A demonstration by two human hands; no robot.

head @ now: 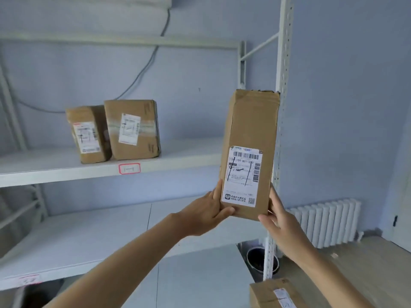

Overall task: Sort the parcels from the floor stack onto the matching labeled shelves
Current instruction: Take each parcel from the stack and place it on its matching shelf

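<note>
Head view: both hands' fingers grip upright tall parcel, label facing camera.

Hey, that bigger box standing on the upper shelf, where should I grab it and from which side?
Take the bigger box by its two side faces, reaching in from the front. It stands upright, its labelled face toward you. Its right side is free; on the left the smaller box stands tight against it, so slide it right first. Both hands, left hand and right hand, now hold the tall parcel.
</note>
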